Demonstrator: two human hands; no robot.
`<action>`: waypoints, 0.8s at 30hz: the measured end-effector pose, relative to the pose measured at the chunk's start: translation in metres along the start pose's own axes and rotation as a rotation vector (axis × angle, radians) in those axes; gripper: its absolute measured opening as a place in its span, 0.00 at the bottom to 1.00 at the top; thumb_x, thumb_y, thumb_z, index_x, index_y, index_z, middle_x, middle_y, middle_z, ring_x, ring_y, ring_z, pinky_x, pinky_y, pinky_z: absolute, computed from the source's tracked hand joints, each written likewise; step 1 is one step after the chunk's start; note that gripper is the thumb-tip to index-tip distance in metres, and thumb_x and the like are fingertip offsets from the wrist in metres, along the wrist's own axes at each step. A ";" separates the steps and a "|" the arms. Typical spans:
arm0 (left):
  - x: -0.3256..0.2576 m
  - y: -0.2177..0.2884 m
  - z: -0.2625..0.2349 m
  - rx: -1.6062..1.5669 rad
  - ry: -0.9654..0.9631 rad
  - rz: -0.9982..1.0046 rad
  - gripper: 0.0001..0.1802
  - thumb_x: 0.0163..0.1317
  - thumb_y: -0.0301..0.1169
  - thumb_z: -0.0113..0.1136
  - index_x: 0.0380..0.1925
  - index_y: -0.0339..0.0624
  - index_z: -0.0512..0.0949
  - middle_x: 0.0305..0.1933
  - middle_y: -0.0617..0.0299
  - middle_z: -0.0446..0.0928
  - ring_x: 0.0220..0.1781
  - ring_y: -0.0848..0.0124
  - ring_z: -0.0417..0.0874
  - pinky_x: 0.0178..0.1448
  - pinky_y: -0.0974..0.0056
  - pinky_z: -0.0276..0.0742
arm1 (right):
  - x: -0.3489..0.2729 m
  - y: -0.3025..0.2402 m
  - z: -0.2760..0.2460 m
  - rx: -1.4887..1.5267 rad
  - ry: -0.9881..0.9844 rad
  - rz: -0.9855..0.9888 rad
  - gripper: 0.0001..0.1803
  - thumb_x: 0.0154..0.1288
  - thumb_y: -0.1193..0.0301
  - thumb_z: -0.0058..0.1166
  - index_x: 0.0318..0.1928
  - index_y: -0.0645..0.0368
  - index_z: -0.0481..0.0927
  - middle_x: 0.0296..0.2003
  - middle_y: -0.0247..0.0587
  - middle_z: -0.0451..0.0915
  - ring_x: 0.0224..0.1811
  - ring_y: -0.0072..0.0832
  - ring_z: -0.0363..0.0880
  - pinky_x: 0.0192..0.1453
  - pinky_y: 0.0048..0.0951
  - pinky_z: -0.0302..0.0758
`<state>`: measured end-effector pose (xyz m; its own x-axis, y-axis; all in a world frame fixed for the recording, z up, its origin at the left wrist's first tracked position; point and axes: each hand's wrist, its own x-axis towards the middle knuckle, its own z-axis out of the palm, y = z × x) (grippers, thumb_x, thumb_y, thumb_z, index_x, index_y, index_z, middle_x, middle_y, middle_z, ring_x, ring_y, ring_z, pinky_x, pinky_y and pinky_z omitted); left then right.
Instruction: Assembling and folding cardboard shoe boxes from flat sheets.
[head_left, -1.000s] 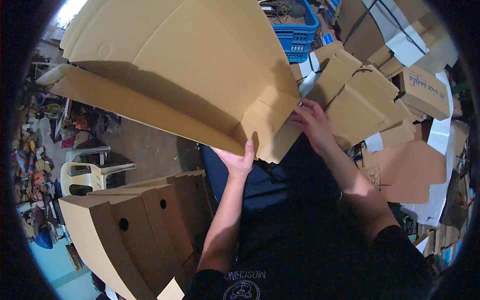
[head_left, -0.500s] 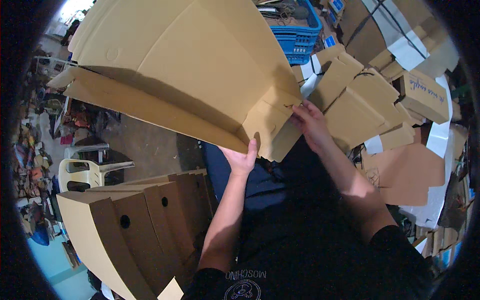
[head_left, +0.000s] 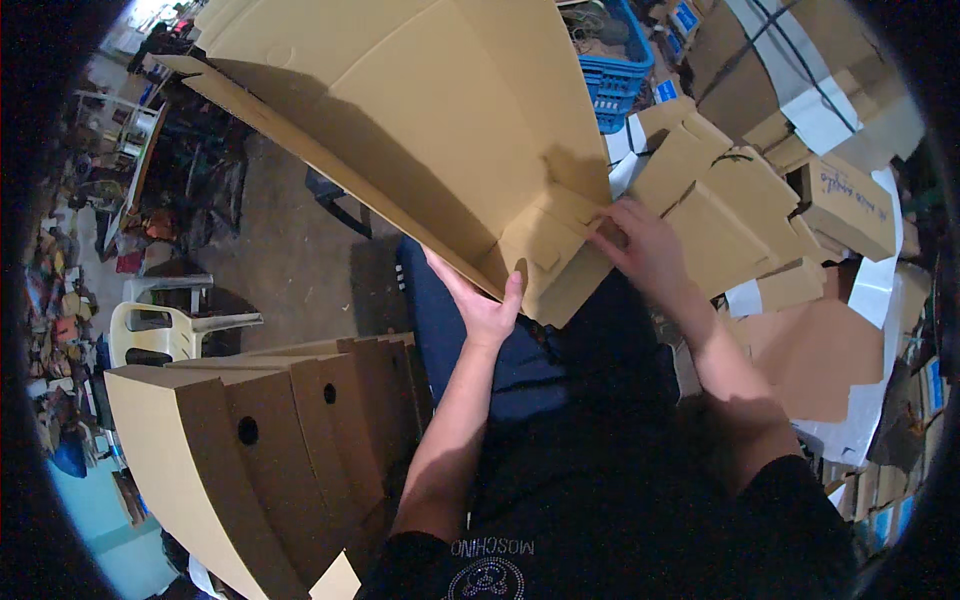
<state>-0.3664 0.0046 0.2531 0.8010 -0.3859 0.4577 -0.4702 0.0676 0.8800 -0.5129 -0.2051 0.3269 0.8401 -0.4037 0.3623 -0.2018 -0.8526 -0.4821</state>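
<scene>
Tilted in front of me is a large tan cardboard box (head_left: 420,130), partly folded, with one long side wall and a near corner standing up. My left hand (head_left: 484,305) grips it at that corner, the thumb pressed on the inner face and the fingers behind the long wall. At the right end of the corner, my right hand (head_left: 640,245) has its fingers bent against a small end flap (head_left: 548,238). Its fingertips meet the flap's edge, partly in shadow. Below the corner, another flap hangs over my dark trousers.
Several finished cardboard boxes (head_left: 270,430) with round holes stand in a row at lower left. Behind them is a cream plastic chair (head_left: 150,335). Flat cardboard pieces (head_left: 730,200) lie piled on the right, beside a blue crate (head_left: 612,85) at the top.
The cardboard box has turned, its far left end swinging up and right, and the long wall stands steeper. My right hand has shifted slightly right along the end flap; my left still grips the corner.
</scene>
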 end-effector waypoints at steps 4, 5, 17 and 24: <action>0.000 -0.004 0.002 0.022 0.006 0.007 0.69 0.55 0.47 0.74 0.81 0.31 0.34 0.79 0.40 0.46 0.82 0.48 0.52 0.83 0.48 0.50 | 0.011 0.013 0.008 -0.094 -0.102 -0.065 0.12 0.71 0.60 0.62 0.47 0.52 0.83 0.44 0.38 0.83 0.41 0.41 0.86 0.44 0.42 0.81; 0.001 -0.004 0.003 0.042 0.001 0.015 0.69 0.55 0.47 0.74 0.81 0.31 0.34 0.80 0.40 0.46 0.82 0.48 0.52 0.83 0.47 0.50 | 0.013 0.019 0.009 -0.135 -0.089 -0.113 0.11 0.72 0.60 0.59 0.47 0.51 0.83 0.44 0.39 0.83 0.40 0.41 0.86 0.44 0.44 0.81; -0.006 -0.010 0.000 -0.003 0.012 -0.033 0.69 0.53 0.43 0.75 0.80 0.30 0.35 0.80 0.38 0.44 0.83 0.46 0.48 0.84 0.45 0.45 | 0.017 0.025 0.033 -0.317 -0.121 -0.131 0.10 0.75 0.61 0.55 0.48 0.52 0.78 0.48 0.37 0.78 0.32 0.42 0.86 0.32 0.43 0.84; -0.006 -0.015 -0.001 0.075 -0.041 0.017 0.68 0.52 0.40 0.74 0.80 0.29 0.36 0.80 0.34 0.46 0.83 0.41 0.47 0.85 0.43 0.38 | 0.010 0.023 0.037 -0.300 -0.042 -0.060 0.11 0.75 0.61 0.56 0.47 0.54 0.77 0.47 0.37 0.78 0.32 0.42 0.86 0.32 0.43 0.84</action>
<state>-0.3638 0.0073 0.2371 0.7778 -0.4224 0.4654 -0.5109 0.0061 0.8596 -0.4910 -0.2169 0.2900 0.8737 -0.3410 0.3470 -0.2858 -0.9369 -0.2011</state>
